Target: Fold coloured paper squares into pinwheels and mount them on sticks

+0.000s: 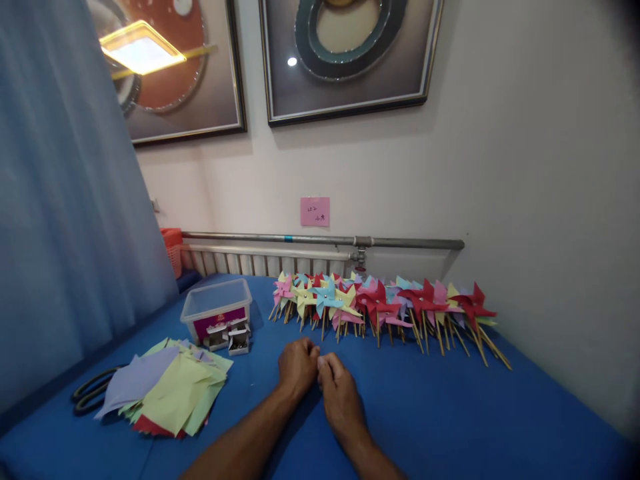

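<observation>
- Resting close together: left hand [299, 365], right hand [343, 400], fingers curled narrow.
- On the blue table [450, 413], pinwheels [377, 303] lie toward the back edge.
- Paper sheets [175, 387]: near left edge.

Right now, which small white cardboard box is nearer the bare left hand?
The rightmost white cardboard box; the other white box sits farther left, farther from the left hand.

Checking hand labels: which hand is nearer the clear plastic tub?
Left. The left hand is right of the tub, toward the camera; the right hand is farther right.
</observation>
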Demonstrator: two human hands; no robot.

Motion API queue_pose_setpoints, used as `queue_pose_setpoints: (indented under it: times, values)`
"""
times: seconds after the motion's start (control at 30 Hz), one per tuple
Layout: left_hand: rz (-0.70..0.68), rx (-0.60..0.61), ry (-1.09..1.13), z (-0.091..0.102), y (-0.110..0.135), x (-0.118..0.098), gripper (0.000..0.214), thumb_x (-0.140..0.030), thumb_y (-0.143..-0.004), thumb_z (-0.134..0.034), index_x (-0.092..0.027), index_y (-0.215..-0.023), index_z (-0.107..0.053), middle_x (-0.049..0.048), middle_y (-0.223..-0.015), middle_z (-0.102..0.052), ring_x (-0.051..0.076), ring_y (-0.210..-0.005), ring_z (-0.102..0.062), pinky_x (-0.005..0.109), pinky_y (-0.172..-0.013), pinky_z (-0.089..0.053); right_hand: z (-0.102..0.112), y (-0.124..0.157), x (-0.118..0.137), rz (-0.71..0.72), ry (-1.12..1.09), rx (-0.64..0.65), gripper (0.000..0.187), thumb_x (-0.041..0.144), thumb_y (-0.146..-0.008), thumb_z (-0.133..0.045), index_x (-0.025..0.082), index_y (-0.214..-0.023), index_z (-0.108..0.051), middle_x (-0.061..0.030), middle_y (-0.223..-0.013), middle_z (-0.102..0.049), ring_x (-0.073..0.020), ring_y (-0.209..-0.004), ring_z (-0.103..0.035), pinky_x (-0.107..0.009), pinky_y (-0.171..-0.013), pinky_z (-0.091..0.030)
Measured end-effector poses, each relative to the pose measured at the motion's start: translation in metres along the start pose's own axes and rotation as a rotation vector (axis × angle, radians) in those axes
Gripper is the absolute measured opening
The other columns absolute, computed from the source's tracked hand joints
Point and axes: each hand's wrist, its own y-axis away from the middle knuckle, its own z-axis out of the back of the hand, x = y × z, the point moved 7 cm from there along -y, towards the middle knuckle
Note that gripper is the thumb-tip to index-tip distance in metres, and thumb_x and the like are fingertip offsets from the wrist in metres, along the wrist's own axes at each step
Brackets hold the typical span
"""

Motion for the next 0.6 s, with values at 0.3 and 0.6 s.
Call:
queue_pose_setpoints:
  times: [0.3, 0.6]
  values:
    - [-0.126, 0.083, -0.121, 0.000, 0.028, 0.008, 0.028, -0.033, -0.095, -0.052, -0.020, -0.084, -0.074, 0.0088, -0.087, -0.078, 0.019, -0.079, -0.068, 0.029, -0.064, -0.029, 0.000, 0.004, 0.005, 0.048, 0.073, -0.001, 0.044, 0.057, -0.095, -0.041, 0.025, -0.067, -0.053, -0.0013, -0.067, -0.059, -0.0200, -0.067, -0.053, -0.031, -0.065, -0.037]
    - [-0.161, 0.145, -0.174, 0.002, 0.023, 0.002, 0.025, -0.029, -0.094, -0.052, -0.020, -0.089, -0.075, 0.0102, -0.094, -0.079, 0.023, -0.090, -0.071, 0.029, -0.070, -0.037, -0.002, 0.005, 0.007, 0.101, 0.139, -0.011, 0.037, 0.043, -0.097, -0.045, 0.025, -0.067, -0.055, -0.0034, -0.077, -0.063, -0.0214, -0.078, -0.059, -0.032, -0.074, -0.044]
